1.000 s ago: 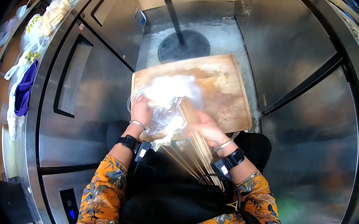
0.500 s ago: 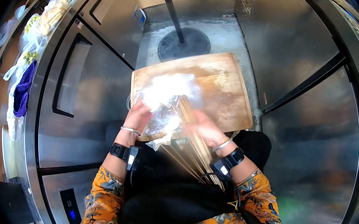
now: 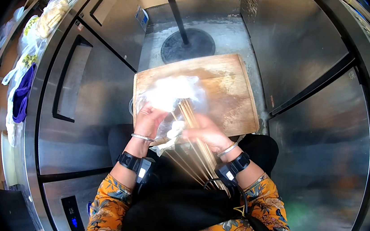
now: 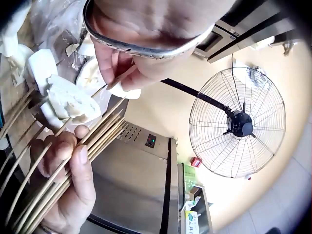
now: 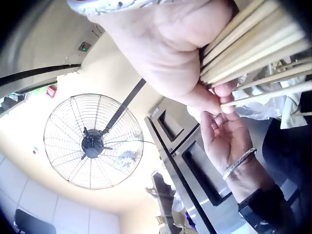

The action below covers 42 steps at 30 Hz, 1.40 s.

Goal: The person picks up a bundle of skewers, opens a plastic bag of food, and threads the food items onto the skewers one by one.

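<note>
My right hand (image 3: 210, 134) grips a fanned bundle of thin bamboo skewers (image 3: 205, 158), their tips pointing forward over the board. At the tips, my left hand (image 3: 151, 118) pinches a white slice (image 4: 127, 91) between thumb and fingers, with a skewer tip right at it in the left wrist view. Below that, another thick white slice (image 4: 73, 100) overlaps the skewers close to the right fingertips. More white chunks (image 4: 41, 68) lie beside it. A clear plastic bag (image 3: 176, 90), washed out by glare, lies spread in front of both hands.
A wooden board (image 3: 230, 91) lies under the bag. Steel fridge doors stand close on the left (image 3: 92, 92) and right (image 3: 317, 143). Beyond the board is the round black base (image 3: 188, 46) of a standing fan. Bags and a purple cloth (image 3: 24, 94) sit on the left counter.
My left hand drew slightly back left, then came right toward the skewers. The right hand stays in nearly the same place with the skewer bundle.
</note>
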{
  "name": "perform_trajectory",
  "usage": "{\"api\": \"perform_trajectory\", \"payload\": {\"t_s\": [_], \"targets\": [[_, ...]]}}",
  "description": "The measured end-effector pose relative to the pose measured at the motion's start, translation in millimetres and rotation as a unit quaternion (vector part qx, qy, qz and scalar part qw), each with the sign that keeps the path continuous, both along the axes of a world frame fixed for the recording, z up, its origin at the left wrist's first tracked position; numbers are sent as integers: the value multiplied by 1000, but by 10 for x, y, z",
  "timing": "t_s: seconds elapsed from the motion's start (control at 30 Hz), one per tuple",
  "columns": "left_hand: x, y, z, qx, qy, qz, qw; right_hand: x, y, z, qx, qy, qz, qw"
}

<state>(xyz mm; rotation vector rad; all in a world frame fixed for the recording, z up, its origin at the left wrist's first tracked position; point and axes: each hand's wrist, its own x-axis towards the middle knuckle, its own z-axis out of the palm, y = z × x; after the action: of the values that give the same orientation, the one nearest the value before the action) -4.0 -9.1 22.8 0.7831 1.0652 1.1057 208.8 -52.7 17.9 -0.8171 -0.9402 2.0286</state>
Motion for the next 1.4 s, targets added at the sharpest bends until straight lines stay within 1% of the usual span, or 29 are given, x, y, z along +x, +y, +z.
{"api": "perform_trajectory", "payload": {"t_s": [0.13,0.23,0.33,0.43,0.57,0.67,0.8,0.9,0.93,1.03,1.07,1.13,1.17,1.2,1.23,1.27,1.3,1.37,1.4], "targets": [[67,-33,52,40,37,7,998,-14,0,12,3,2,-13,1000],[95,-81,41,133,151,17,979,-20,-6,24,-5,8,-19,1000],[161,-155,90,131,174,3,976,-15,3,-20,-6,-10,-10,1000],[232,-226,162,138,151,16,979,-6,-3,-13,0,17,-17,1000],[261,-284,178,119,165,17,979,-6,-30,-6,-9,5,-28,1000],[242,-313,173,103,178,-11,979,-9,-41,17,-6,8,-37,999],[302,-388,231,114,169,-16,979,-4,-35,9,5,16,-31,999],[278,-421,166,179,245,-62,951,-13,-41,3,7,-1,-42,999],[264,-416,172,169,269,-67,946,-25,-45,1,9,-10,-47,999],[110,-239,97,136,304,-122,935,-36,-51,-14,19,-53,-50,997],[52,-162,-33,112,222,-99,964,-28,-51,-6,19,-52,-55,997],[-85,53,-184,52,175,-30,983,2,-33,38,21,-47,-70,996],[-158,167,-273,22,151,5,988,20,-33,70,-1,-32,-76,997],[-255,292,-465,66,258,-4,964,40,-41,106,-24,-18,-81,996],[-354,426,-699,109,361,-13,926,55,-45,123,-46,-3,-86,995],[-331,492,-705,152,459,-23,875,57,-41,78,-42,0,-87,995],[-319,527,-709,178,532,-48,826,51,-35,-8,-38,2,-88,995],[-288,567,-697,225,663,-95,708,58,-22,-58,-26,-3,-87,996],[-260,599,-738,222,654,-74,719,60,-14,-57,-17,-12,-86,996]]}}
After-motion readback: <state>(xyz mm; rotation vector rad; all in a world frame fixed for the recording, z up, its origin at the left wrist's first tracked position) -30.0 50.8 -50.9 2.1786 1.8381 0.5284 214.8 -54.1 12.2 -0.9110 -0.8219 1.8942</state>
